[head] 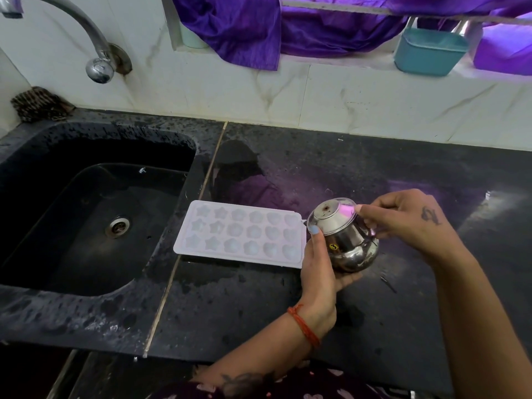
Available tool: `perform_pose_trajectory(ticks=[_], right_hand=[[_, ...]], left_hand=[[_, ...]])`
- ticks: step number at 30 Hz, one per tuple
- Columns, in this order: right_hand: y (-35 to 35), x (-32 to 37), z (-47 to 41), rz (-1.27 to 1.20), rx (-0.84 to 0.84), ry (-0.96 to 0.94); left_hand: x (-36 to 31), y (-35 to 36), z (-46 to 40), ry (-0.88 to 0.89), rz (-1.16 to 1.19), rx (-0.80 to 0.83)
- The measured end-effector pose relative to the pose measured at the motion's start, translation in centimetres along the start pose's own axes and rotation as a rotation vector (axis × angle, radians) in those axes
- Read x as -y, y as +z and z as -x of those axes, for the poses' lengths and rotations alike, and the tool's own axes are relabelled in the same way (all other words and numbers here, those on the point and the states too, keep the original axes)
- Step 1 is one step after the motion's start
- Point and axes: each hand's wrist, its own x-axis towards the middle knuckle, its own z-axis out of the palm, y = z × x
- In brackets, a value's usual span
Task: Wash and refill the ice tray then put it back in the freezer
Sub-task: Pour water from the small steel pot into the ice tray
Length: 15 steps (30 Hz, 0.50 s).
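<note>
White plastic ice tray [240, 234] with star-, round- and heart-shaped cells lies flat on the black speckled stone table [288, 306], long side running left to right, its left end just beside the right rim of the black stone sink [95, 214]. Cells look pale and glossy; whether they hold water cannot be told. Table surface wet around the tray, with a puddle behind it toward the wall. Small round-bellied polished steel pot [347, 240], tipped toward the camera's left, is held above the table just off the tray's right end. Left hand [319, 263] cups the pot from below and from the left, fingers [315, 234] wrapped against its side, thumb tip at the rim. Right hand [408, 220] comes in from the right, its fingers pinched together on the pot's neck and rim. A red thread band [303, 326] sits on the left wrist. Chrome curved tap [95, 50] projects from the white marble-look wall over the sink's rear left corner. Dark scrub pad [37, 105] rests at the table's rear left corner. Teal plastic tub [429, 50] and purple cloth [244, 27] occupy the window ledge above.
</note>
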Motion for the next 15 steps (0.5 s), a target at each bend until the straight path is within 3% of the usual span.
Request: perform_pose_trajectory(ticks=[15], right_hand=[[2.4, 1.4, -0.1, -0.165, 0.042, -0.016]], left_hand=[[-1.5, -2.2, 0.5, 0.131, -0.029, -0.088]])
